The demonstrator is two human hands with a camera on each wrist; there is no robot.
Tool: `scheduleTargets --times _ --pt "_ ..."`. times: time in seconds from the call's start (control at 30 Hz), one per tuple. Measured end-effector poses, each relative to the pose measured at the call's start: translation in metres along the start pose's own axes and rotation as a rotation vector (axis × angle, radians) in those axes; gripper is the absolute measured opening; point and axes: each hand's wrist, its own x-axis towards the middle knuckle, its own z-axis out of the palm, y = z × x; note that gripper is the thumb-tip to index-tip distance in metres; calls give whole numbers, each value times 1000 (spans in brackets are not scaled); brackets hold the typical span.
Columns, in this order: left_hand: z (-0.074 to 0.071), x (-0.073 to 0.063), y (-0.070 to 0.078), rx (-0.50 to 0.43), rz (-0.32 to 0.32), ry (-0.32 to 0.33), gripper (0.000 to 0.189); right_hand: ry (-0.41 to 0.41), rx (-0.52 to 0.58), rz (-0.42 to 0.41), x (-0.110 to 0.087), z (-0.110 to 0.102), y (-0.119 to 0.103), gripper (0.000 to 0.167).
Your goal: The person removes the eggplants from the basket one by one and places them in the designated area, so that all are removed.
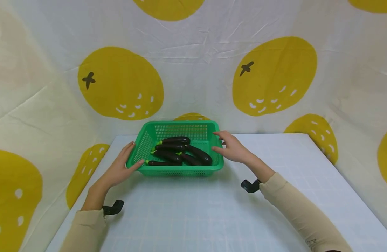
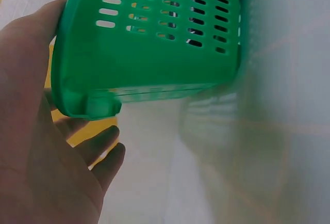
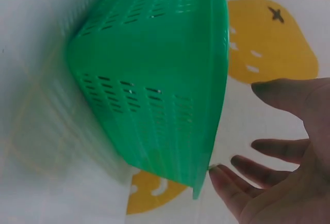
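Observation:
A green plastic basket (image 1: 180, 170) with slotted walls stands at the back of the table. Several dark purple eggplants (image 1: 168, 155) with green stem ends lie inside it, some overlapping. My left hand (image 1: 119, 169) is at the basket's left side, its thumb at the front left rim and its fingers stretched along the outside. In the left wrist view, these fingers (image 2: 98, 146) reach past the rim's corner without curling around it. Spread and loosely bent, my right hand (image 1: 232, 147) hovers beside the right rim. The right wrist view shows its fingertips (image 3: 219, 175) close to the rim, with the thumb apart.
A pale table cover (image 1: 187, 217) with a faint grid lies under the basket. Behind and beside the table hangs a white cloth (image 1: 196, 80) printed with large yellow fruit. Black wrist mounts (image 1: 250, 186) stick out below both hands.

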Motion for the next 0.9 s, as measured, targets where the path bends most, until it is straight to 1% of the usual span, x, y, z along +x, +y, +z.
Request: scheduleTargets --times 0.1,0.2,0.3,0.43,0.53,0.67,0.73,0.9 --pt "4 0 0 -2 -9 -9 93 -12 4 -11 5 6 -3 63" --pt "7 0 0 1 -10 -7 92 -26 -17 -13 10 12 -5 63" --pt "8 -1 0 11 -12 -9 93 -48 -59 -21 16 17 -9 64" --pt "9 0 1 15 -33 -17 99 -97 -115 -21 24 25 -15 66" --pt "10 1 1 4 -46 -24 103 -126 -153 -10 29 31 -17 65" --pt "12 3 1 -17 -54 -23 105 -132 -193 4 37 40 -17 62" --pt "13 3 1 -23 -55 -18 105 -132 -208 8 42 45 -17 61" --pt "12 1 -1 -30 -50 -10 104 -169 -279 38 53 57 -20 60"
